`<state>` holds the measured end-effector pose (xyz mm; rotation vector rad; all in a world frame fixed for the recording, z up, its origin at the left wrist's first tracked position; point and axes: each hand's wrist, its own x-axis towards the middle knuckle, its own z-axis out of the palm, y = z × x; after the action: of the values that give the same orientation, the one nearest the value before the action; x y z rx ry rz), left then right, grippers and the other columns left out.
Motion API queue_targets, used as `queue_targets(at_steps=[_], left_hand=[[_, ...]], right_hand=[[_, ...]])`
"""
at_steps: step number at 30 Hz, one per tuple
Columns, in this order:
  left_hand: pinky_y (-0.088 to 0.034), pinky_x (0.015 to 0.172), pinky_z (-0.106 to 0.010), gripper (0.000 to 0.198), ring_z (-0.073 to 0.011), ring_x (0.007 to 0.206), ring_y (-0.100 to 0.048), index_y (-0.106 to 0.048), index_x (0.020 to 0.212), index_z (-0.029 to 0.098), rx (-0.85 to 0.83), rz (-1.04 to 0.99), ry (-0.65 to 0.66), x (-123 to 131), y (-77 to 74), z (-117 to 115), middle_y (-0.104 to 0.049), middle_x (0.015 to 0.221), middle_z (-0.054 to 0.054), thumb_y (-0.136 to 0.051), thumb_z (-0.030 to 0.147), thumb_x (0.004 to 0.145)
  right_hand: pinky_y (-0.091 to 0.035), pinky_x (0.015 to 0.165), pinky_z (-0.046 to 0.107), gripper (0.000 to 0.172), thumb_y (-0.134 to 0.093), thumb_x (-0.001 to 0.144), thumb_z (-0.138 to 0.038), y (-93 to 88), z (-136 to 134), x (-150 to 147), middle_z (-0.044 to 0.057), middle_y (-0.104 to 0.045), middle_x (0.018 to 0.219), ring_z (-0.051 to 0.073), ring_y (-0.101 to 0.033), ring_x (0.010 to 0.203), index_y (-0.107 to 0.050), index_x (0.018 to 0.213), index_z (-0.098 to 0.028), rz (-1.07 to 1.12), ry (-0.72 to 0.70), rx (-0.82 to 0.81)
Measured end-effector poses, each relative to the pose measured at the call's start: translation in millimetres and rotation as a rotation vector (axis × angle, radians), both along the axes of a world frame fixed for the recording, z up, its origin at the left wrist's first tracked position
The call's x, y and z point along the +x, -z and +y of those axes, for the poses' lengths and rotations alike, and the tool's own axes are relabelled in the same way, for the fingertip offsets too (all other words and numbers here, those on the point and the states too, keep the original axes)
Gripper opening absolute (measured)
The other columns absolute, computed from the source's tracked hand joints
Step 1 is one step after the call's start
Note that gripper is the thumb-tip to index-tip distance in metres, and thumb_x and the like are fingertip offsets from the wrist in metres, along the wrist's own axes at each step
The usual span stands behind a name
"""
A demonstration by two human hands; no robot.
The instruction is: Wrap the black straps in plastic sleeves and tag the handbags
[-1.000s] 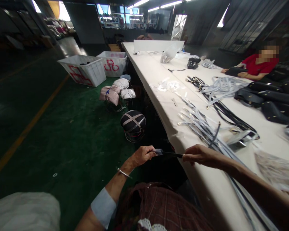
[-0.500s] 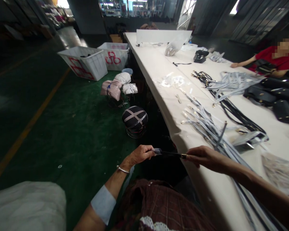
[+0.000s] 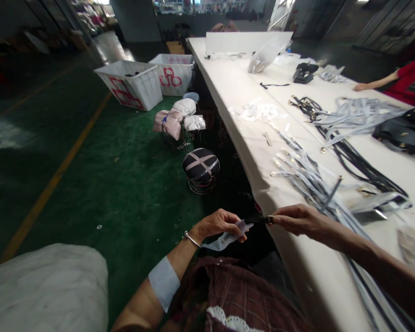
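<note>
My left hand [image 3: 222, 225] is closed on a pale, translucent wrapping strip [image 3: 230, 236] that trails back toward my wrist. A black strap [image 3: 254, 220] runs out of this wrapping to the right. At its gold-coloured metal end [image 3: 270, 219], my right hand [image 3: 297, 220] pinches it between thumb and fingers. Both hands are over the near edge of the white-covered table [image 3: 280, 276]. On the table, just beyond my right hand, lies a bundle of straps in pale wrapping [image 3: 304, 170], with metal ends facing away from me.
Black straps [image 3: 359, 161] and black bags [image 3: 401, 133] lie farther right. Beside the table stand a round black stool [image 3: 201, 165], padded stools [image 3: 168, 123] and white bins [image 3: 134, 85]. A large pale sack [image 3: 48, 290] is at lower left. Another person's red sleeve [image 3: 411, 78] shows at far right.
My left hand has moved right, closer to my right hand, and the pale wrapping now bunches at its fingers. The view has turned slightly left, so the other person is mostly out of frame.
</note>
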<state>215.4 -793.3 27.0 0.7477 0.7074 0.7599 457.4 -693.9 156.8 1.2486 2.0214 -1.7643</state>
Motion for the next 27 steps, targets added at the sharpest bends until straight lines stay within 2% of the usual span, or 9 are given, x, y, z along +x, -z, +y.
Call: queue_targets(at_steps=[4,8,10,14,19,23,25,27], left_hand=[[-0.055,0.075,-0.030,0.044,-0.0191,0.073,-0.070,-0.074,0.097,0.008,0.007,-0.039,0.001,-0.8,-1.3,5.9,-0.076,0.087,-0.013,-0.085,0.037,0.066],[-0.054,0.071,-0.027,0.040,-0.0172,0.071,-0.070,-0.074,0.094,0.009,0.016,-0.017,0.028,-3.2,-6.7,14.1,-0.075,0.084,-0.011,-0.085,0.034,0.066],[-0.053,0.070,-0.025,0.036,-0.0158,0.070,-0.069,-0.074,0.092,0.010,0.023,0.005,0.059,-4.2,-10.4,19.0,-0.075,0.083,-0.009,-0.085,0.034,0.066],[-0.051,0.069,-0.025,0.039,-0.0141,0.068,-0.067,-0.074,0.092,0.011,0.069,0.069,0.105,-5.6,-13.5,28.9,-0.074,0.082,-0.007,-0.084,0.039,0.067],[-0.046,0.067,-0.022,0.036,-0.0107,0.066,-0.060,-0.075,0.089,0.013,0.170,0.224,0.127,-2.9,-13.9,35.5,-0.071,0.076,-0.003,-0.082,0.041,0.068],[-0.040,0.060,-0.020,0.031,-0.0089,0.063,-0.054,-0.077,0.089,0.013,0.284,0.370,0.035,1.9,-20.0,33.6,-0.068,0.072,-0.001,-0.080,0.038,0.071],[-0.041,0.060,-0.020,0.031,-0.0089,0.063,-0.054,-0.077,0.091,0.013,0.289,0.375,-0.008,2.7,-22.7,31.6,-0.069,0.074,-0.001,-0.080,0.036,0.070],[-0.044,0.062,-0.021,0.034,-0.0096,0.063,-0.056,-0.077,0.093,0.013,0.245,0.333,0.004,1.4,-23.3,30.0,-0.071,0.077,-0.002,-0.081,0.035,0.068]], right_hand=[[-0.028,0.054,0.026,0.061,-0.051,0.082,-0.075,1.5,5.0,5.3,-0.002,-0.046,0.062,0.012,-0.038,0.058,-0.064,0.082,-0.015,0.026,-0.106,0.093],[-0.031,0.053,0.025,0.056,-0.051,0.086,-0.069,3.4,11.1,13.3,0.001,-0.054,0.060,0.012,-0.043,0.056,-0.062,0.072,-0.016,-0.146,-0.174,0.256],[-0.031,0.049,0.024,0.053,-0.053,0.085,-0.067,2.8,12.5,14.3,0.001,-0.056,0.058,0.011,-0.044,0.051,-0.061,0.070,-0.017,-0.236,-0.169,0.271],[-0.033,0.049,0.023,0.056,-0.057,0.081,-0.071,-1.4,10.7,11.5,0.000,-0.056,0.059,0.011,-0.047,0.051,-0.065,0.079,-0.016,-0.165,-0.129,0.111],[-0.031,0.050,0.023,0.063,-0.065,0.072,-0.075,-3.9,5.9,5.9,-0.001,-0.051,0.057,0.009,-0.042,0.051,-0.067,0.081,-0.012,-0.013,-0.022,-0.092],[-0.021,0.047,0.024,0.063,-0.067,0.070,-0.074,7.0,5.6,7.4,-0.004,-0.044,0.051,0.008,-0.035,0.047,-0.067,0.079,-0.011,0.035,0.109,-0.117],[-0.018,0.046,0.024,0.064,-0.068,0.069,-0.074,13.1,5.9,10.2,-0.005,-0.042,0.049,0.008,-0.033,0.046,-0.067,0.079,-0.011,0.011,0.147,-0.114],[-0.019,0.045,0.024,0.066,-0.066,0.068,-0.077,15.9,5.6,12.7,-0.004,-0.043,0.049,0.008,-0.033,0.045,-0.067,0.080,-0.012,-0.038,0.128,-0.107]])
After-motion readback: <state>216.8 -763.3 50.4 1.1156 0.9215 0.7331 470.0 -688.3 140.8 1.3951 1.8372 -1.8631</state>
